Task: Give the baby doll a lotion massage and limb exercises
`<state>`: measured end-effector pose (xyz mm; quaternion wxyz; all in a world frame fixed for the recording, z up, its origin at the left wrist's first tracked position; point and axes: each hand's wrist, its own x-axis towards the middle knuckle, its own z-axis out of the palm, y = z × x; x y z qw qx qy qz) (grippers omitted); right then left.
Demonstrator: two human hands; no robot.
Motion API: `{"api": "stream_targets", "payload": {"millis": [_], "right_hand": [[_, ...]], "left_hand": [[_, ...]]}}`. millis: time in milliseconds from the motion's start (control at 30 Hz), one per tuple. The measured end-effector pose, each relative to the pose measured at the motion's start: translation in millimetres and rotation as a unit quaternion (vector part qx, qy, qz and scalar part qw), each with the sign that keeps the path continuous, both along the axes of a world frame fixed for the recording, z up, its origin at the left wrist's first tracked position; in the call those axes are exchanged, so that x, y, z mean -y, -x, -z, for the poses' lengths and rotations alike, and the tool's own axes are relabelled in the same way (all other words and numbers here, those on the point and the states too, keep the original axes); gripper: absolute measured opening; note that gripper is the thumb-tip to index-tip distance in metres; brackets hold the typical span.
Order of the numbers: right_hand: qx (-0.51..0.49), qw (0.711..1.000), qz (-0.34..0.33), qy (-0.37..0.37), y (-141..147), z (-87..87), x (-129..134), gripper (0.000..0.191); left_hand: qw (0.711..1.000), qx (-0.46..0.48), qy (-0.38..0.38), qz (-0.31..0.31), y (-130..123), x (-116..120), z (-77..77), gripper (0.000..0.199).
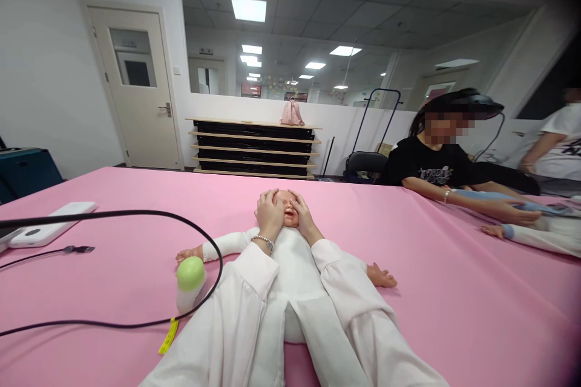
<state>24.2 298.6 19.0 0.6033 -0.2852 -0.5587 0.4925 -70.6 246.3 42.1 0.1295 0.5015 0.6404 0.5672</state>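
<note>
"So, what are the hands doing?"

"The person's left hand point(270, 216) cups the top of the baby doll point(295, 278), and the right hand point(306, 214) lies across its eye and cheek. Both are open, fingers spread against the face, neither clenched nor gripping, with the doll's mouth showing between them."

"Where's the doll?"

"Flat on its back on the pink tablecloth point(431, 308), dressed in white, arms out, between the person's white sleeves point(231, 308)."

"What's near it?"

"A tilted bottle with a green cap point(190, 272) sits just beside the doll's hand on the left of the view, and a black cable point(136, 213) loops around it."

"Anyone else?"

"At the right, a co-worker in a black T-shirt point(429, 166) reaches one hand point(521, 213) toward a second doll point(540, 236)."
</note>
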Motion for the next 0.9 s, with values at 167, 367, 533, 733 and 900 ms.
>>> {"api": "stream_targets", "payload": {"millis": [167, 367, 533, 733, 900], "right_hand": [[0.016, 1.0, 0.016, -0.018, -0.4, 2.2, -2.9, 0.037], [0.031, 0.998, 0.04, -0.022, 1.4, 3.1, -8.0, 0.034], [0.026, 0.998, 0.049, -0.019, 2.1, 2.6, -9.5, 0.034], [0.028, 0.999, 0.034, -0.021, 0.5, 1.3, -4.2, 0.034], [0.037, 0.998, 0.023, -0.042, -1.0, 1.0, -0.1, 0.037]], "left_hand": [[1.0, -0.003, 0.0, -0.002, -0.2, 2.4, -1.9, 0.034], [1.0, 0.016, 0.001, 0.0, 0.0, 2.6, -4.1, 0.031], [1.0, 0.021, 0.001, -0.01, -0.3, 0.8, -2.0, 0.032], [1.0, 0.012, -0.008, -0.008, 0.3, 0.8, -0.8, 0.034], [1.0, -0.017, 0.001, -0.006, -0.2, 4.4, -3.2, 0.035]]}}
